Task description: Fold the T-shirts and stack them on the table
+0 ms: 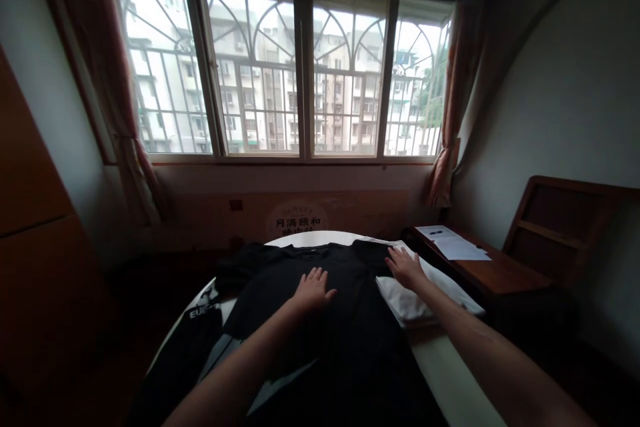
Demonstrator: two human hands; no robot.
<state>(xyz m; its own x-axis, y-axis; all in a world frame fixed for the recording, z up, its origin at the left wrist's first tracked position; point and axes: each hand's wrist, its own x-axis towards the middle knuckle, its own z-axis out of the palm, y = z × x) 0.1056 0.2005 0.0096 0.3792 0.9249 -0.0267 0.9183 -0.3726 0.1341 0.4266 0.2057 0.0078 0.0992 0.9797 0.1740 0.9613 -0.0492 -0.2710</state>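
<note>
A black T-shirt [345, 320] lies spread out on a white round table [320, 237], its collar toward the window. Flat on the middle of its chest rests my left hand [313, 289], fingers stretched out. My right hand [405, 267] lies with fingers spread at the shirt's right sleeve, by a folded white cloth [440, 290]. Part of that sleeve lies over the cloth's edge. At the left, another dark garment with white lettering [204, 311] lies beside and partly under the shirt.
A wooden chair [525, 280] stands at the right, with paper sheets [453, 242] and a dark pen [436, 233] on it. Beyond the table are a printed cardboard panel [360, 213] and a barred window [255, 107]. A brown cabinet [35, 280] stands at the left.
</note>
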